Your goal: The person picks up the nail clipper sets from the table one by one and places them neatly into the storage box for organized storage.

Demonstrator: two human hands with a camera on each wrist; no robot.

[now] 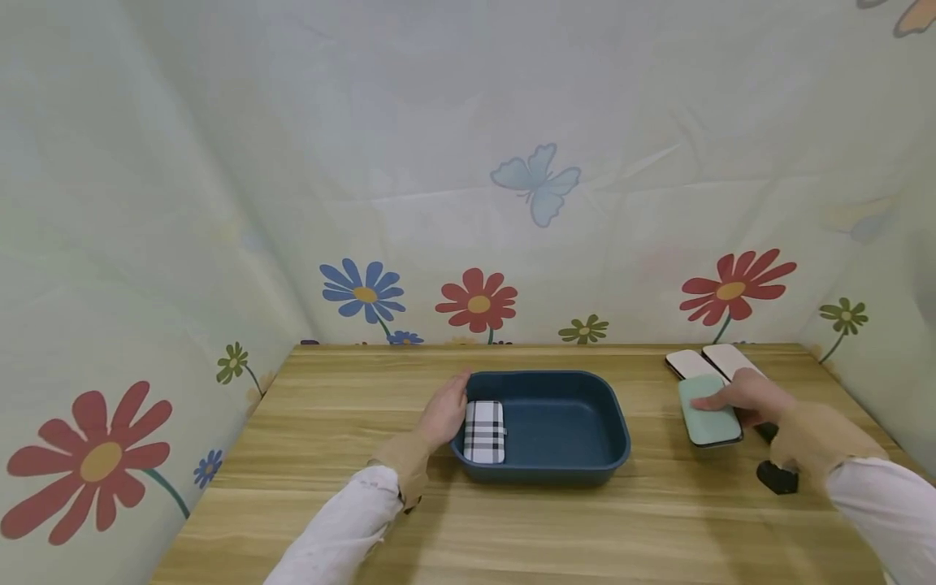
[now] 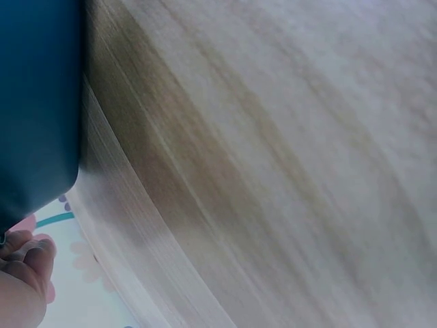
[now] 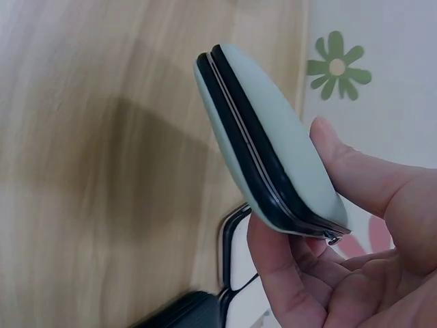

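Note:
My right hand pinches a mint-green clamshell case between thumb and fingers, raised over the table's right side. In the right wrist view the case is seen edge-on, closed, with black rims, a metal seam and a small clasp near the fingers. With my left hand I grip the left rim of a dark blue rectangular bin. A black-and-white plaid case lies inside, against the bin's left wall. The left wrist view catches only the bin's outer wall and part of the hand.
Two white-topped cases lie side by side behind the right hand. A black item sits beside them, mostly hidden in the head view. The wooden table meets a flower-printed cloth at the back and sides.

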